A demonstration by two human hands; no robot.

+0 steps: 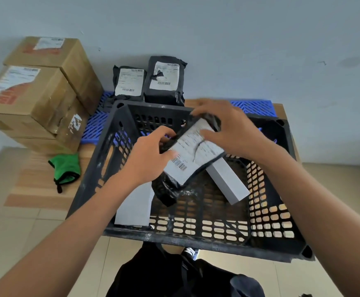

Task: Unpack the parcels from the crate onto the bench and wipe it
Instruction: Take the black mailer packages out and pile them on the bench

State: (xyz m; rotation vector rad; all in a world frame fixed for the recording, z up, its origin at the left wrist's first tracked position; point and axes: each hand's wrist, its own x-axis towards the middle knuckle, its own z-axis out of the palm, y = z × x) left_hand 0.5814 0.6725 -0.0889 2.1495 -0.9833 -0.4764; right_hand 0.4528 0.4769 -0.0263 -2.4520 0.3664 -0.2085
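Note:
A black slatted plastic crate (196, 234) stands on the wooden bench (35, 185) in front of me. Over its middle, both hands hold a black plastic parcel with a white shipping label (193, 155). My left hand (151, 155) grips the parcel's left edge, and my right hand (232, 129) holds its far right end. Under the parcel, two white boxes remain inside the crate: one lies slanted at the right (228, 181), one at the near left (135, 204). A green cloth (66, 166) lies on the bench left of the crate.
Two brown cardboard boxes (35, 93) are stacked at the far left. Two black labelled parcels (149, 82) stand upright against the wall behind the crate, on a blue slatted mat (97, 123). Tiled floor and my dark trousers show below the bench edge.

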